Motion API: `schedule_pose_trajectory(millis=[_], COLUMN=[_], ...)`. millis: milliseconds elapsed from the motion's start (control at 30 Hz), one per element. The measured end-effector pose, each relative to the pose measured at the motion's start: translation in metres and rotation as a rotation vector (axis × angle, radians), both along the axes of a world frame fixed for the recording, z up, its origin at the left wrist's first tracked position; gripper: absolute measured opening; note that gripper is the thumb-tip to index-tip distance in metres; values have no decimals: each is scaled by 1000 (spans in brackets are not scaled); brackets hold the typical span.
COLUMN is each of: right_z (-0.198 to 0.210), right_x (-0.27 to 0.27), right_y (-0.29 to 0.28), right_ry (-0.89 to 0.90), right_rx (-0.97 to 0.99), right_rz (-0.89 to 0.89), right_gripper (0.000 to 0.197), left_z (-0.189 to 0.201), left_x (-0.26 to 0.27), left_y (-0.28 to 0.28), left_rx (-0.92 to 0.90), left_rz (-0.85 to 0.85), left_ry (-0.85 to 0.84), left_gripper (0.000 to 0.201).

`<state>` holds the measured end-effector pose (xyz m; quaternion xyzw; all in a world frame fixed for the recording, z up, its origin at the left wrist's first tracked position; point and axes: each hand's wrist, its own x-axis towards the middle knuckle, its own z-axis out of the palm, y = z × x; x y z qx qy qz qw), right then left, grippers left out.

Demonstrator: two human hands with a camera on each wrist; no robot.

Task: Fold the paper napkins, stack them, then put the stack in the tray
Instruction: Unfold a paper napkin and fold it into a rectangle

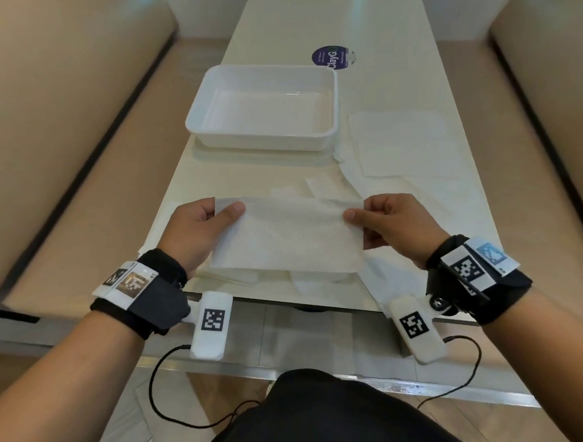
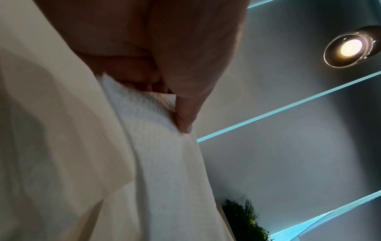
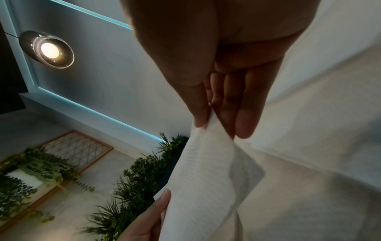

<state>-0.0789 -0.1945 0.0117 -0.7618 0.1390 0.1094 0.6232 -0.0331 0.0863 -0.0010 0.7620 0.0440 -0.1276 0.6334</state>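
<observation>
A white paper napkin [image 1: 287,238] is held up over the near end of the table, its lower edge hanging toward me. My left hand [image 1: 201,225] pinches its upper left corner between thumb and fingers, and my right hand [image 1: 389,219] pinches the upper right corner. The left wrist view has the thumb pressed on the napkin [image 2: 156,146]. In the right wrist view the napkin [image 3: 204,171] hangs from my fingertips [image 3: 243,124], with the left hand [image 3: 148,220] at its far end. A white tray [image 1: 194,123] stands empty farther back, left of centre.
More white napkins [image 1: 404,144] lie flat to the right of the tray, and others [image 1: 313,282] lie under the held one near the table edge. A round purple sticker [image 1: 330,58] is behind the tray. Beige bench seats [image 1: 76,130] flank the narrow table.
</observation>
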Motion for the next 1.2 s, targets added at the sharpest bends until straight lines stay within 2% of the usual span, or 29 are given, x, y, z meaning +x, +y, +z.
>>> schedule_pose_trajectory(millis=[100,200,233,300,367,433,567,667,767,867,1067,1200], right_z=[-5,-12,-14,-16,-19,-21,-29,-35,-39,-40,-41,-42], right_x=[5,11,14,20,27,33,40,43,45,46,50,50], right_y=[17,35,42,57,71,83,102,111,114,116,119,118], right_ry=[29,64,75,91,98,110,138,144,167,187,203,177], right_rx=[-5,-30,-38,-69,-120,-150,-195,-281,-298,-251,-206,-201], right_rz=[43,69,82,115,142,154,160,190,183,162,153,143], right_gripper=[25,27,27,27,28,28,26,27,26,25,22,23], left_z=[-3,-4,-4,-4,-2,-1,-5,-18,-29,-36,-42,-43], left_x=[4,7,8,14,20,28,41,48,55,62,69,69], left_y=[20,40,47,61,74,85,98,102,105,109,109,113], left_rx=[61,98,109,123,109,86,220,425,522,540,582,503], left_rz=[15,11,9,-1,-10,-20,17,-12,-22,-9,-1,8], left_ry=[16,38,51,96,172,222,137,37,-12,-43,-56,-48], left_gripper=[28,62,67,62,40,33,18,24,37,47,40,42])
